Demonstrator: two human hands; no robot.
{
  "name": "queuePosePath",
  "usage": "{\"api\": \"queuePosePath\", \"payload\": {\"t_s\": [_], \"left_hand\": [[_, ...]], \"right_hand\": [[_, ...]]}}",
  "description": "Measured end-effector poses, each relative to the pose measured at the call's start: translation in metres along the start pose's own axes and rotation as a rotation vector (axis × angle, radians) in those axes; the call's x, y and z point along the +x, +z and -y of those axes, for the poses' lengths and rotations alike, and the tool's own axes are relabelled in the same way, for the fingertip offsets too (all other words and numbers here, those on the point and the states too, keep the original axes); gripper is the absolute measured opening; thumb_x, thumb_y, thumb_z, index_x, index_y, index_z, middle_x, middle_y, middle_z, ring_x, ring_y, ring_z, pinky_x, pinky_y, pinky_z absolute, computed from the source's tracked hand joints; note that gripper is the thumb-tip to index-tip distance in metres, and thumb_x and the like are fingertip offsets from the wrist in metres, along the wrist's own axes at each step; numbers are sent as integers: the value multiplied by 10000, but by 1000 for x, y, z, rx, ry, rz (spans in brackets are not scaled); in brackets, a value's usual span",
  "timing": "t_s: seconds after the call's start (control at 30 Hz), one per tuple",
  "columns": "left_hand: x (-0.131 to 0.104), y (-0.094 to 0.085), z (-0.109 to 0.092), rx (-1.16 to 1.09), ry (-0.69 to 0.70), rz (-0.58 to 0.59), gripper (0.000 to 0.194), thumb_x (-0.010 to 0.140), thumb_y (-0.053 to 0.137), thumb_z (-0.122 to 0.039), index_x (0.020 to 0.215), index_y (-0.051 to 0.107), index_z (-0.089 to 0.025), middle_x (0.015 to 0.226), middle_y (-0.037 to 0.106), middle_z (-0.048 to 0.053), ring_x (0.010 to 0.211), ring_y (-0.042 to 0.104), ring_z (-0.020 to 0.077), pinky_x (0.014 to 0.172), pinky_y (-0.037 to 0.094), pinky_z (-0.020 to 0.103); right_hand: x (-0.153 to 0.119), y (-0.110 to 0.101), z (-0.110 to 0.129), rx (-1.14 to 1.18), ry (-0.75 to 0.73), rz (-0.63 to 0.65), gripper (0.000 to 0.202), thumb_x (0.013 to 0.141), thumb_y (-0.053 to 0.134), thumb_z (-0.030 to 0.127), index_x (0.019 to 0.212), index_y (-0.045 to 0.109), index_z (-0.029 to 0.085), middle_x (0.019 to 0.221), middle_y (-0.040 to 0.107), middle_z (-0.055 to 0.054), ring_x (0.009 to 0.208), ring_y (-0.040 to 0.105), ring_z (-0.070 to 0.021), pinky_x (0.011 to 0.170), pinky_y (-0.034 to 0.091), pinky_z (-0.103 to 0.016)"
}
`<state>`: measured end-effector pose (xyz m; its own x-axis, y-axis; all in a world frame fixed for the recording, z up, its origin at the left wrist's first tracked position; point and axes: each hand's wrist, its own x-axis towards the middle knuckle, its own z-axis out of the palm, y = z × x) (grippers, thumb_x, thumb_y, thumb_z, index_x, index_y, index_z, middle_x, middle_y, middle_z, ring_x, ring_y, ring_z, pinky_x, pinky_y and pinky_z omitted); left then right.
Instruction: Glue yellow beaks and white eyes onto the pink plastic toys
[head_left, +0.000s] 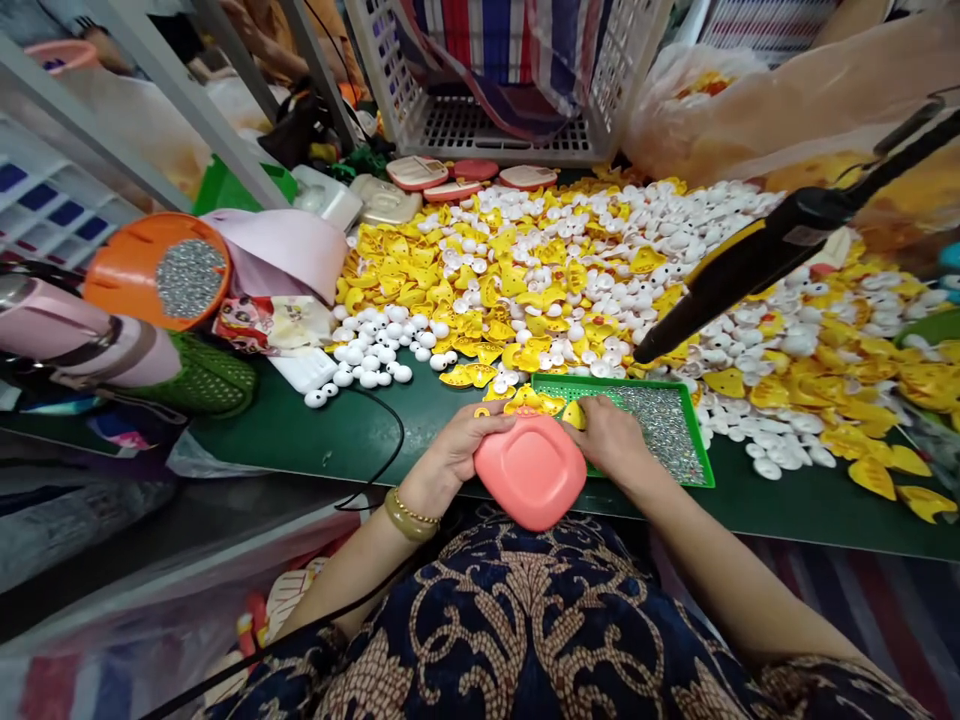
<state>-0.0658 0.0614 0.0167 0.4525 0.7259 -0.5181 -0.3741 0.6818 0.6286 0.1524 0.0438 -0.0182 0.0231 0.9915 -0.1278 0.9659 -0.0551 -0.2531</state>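
My left hand (456, 440) grips a coral-pink plastic shell (531, 475), a rounded square with a sunken middle, by its upper left edge. Yellow pieces (534, 402) show along the shell's far edge; whether they sit on it or behind it I cannot tell. Close to the shell's upper right corner, my right hand (609, 438) is closed, its fingertips pinching a small yellow plastic piece (574, 415). Under and beside the right hand lies a green tray (600, 381) with small metal screws (660, 430). The shell's far side is hidden.
A black electric screwdriver (727, 265) hangs at the right. Yellow and white plastic parts (525, 270) heap across the green table (300, 430). White ball-shaped pieces (382, 345), an orange bowl (112, 265) of screws and a pink bottle (67, 330) are left. Behind stands a white crate (502, 145).
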Motion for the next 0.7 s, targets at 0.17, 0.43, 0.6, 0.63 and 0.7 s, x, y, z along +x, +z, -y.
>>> {"api": "queuePosePath", "payload": {"t_s": [0.17, 0.43, 0.6, 0.63, 0.7], "left_hand": [[-5, 6, -5, 91, 42, 9, 319, 560, 820, -150, 844, 700, -72, 853, 678, 88, 662, 598, 128, 651, 455, 236], [-6, 29, -4, 156, 45, 116, 313, 569, 798, -175, 859, 733, -76, 769, 679, 80, 688, 588, 145, 696, 439, 254], [-10, 33, -5, 206, 87, 116, 305, 592, 776, -178, 879, 748, -82, 747, 680, 71, 674, 571, 137, 670, 425, 247], [-11, 33, -5, 216, 96, 119, 307, 594, 775, -181, 885, 750, -86, 747, 681, 69, 667, 566, 135, 656, 420, 245], [-11, 32, -4, 224, 107, 126, 325, 592, 784, -190, 901, 754, -94, 761, 684, 66, 656, 559, 129, 641, 415, 241]], "right_hand": [[5, -26, -9, 402, -267, -185, 329, 812, 616, 373, 1079, 664, 187, 957, 647, -129, 851, 635, -271, 737, 541, -433], [2, -52, 11, 448, -842, -248, 285, 924, 545, 277, 1195, 633, 280, 1137, 663, -96, 1000, 615, -239, 824, 531, -442], [2, -47, 1, 434, -842, -218, 283, 915, 561, 269, 1173, 656, 339, 1195, 682, -37, 1054, 633, -227, 898, 482, -459], [1, -46, -2, 433, -816, -200, 285, 909, 568, 268, 1164, 660, 355, 1206, 679, -22, 1070, 631, -226, 916, 470, -466], [-1, -41, -5, 430, -760, -176, 288, 897, 576, 268, 1146, 669, 377, 1226, 671, 1, 1095, 621, -231, 938, 455, -478]]}}
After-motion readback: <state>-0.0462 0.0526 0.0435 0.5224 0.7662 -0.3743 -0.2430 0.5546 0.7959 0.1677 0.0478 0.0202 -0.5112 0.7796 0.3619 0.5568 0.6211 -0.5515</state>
